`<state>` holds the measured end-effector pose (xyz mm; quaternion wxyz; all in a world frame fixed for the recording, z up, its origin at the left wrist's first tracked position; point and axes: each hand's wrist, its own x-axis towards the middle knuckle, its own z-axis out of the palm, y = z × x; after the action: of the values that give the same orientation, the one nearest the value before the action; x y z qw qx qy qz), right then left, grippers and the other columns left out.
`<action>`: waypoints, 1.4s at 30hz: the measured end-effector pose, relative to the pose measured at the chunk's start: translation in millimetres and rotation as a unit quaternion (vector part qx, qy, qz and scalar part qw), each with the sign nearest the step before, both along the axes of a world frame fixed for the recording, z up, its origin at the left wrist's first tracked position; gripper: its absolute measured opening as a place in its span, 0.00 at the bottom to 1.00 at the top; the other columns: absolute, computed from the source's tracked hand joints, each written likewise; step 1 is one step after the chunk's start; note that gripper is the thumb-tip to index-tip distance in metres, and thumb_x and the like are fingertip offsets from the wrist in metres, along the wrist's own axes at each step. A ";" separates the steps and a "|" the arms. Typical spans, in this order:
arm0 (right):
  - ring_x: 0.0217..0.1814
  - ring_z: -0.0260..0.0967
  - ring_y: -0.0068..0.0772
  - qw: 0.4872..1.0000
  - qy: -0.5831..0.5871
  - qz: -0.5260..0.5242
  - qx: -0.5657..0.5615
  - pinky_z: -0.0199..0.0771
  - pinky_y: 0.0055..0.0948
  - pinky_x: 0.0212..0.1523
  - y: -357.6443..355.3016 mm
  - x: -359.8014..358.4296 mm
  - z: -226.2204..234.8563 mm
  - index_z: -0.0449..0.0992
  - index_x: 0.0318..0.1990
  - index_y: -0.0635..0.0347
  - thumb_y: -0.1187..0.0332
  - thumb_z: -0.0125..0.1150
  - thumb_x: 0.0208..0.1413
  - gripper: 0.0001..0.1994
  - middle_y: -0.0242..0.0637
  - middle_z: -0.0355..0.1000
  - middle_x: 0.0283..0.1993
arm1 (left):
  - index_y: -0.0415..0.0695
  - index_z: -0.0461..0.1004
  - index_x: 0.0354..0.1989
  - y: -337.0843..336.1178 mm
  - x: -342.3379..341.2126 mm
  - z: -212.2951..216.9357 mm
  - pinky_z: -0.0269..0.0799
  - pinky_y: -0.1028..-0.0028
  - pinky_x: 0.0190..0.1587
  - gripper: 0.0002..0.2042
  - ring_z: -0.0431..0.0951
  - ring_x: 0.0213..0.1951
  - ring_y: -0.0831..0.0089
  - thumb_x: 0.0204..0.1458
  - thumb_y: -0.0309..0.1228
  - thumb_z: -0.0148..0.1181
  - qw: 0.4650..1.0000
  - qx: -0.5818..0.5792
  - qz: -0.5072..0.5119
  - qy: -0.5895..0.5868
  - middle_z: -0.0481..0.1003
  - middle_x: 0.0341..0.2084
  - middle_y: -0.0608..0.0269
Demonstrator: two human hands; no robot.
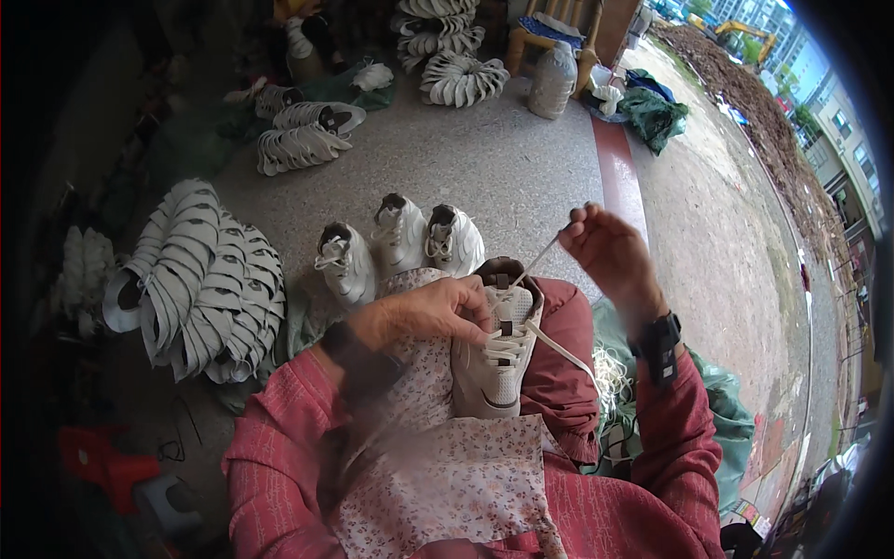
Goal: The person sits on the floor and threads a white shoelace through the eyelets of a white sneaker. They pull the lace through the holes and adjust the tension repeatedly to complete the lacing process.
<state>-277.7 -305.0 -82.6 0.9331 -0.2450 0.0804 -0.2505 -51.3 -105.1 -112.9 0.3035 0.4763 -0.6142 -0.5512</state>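
Observation:
A pale off-white sneaker lies on my lap over a floral apron, its toe pointing toward me. Its lower eyelets are laced, and a loose lace end trails off to the right. My left hand grips the sneaker's left side near the tongue, fingers pinched at the eyelets. Raised to the upper right, my right hand pinches a white shoelace, which runs taut up from the top of the sneaker. The fingertips partly hide the lace's end.
Several laced sneakers stand on the floor just ahead. Large stacked bundles of shoe uppers lie at the left, others farther back. A plastic jug stands by a chair. Loose white laces hang beside my right leg.

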 end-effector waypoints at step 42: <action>0.35 0.69 0.16 0.936 0.166 -0.278 -0.139 0.72 0.19 0.36 -19.8 -167.8 -58.2 0.70 0.61 0.64 0.67 0.54 0.69 0.17 0.26 0.73 0.38 | 0.45 0.73 0.52 102.9 54.7 -1.9 0.73 0.73 0.33 0.13 0.79 0.36 0.72 0.68 0.39 0.50 0.775 0.014 0.405 0.485 0.78 0.49 0.55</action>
<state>-445.6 -324.8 -140.9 0.7563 -0.3787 0.2633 -0.4640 3.5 -2.2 -114.8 0.7497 0.3549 -0.1275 -0.5438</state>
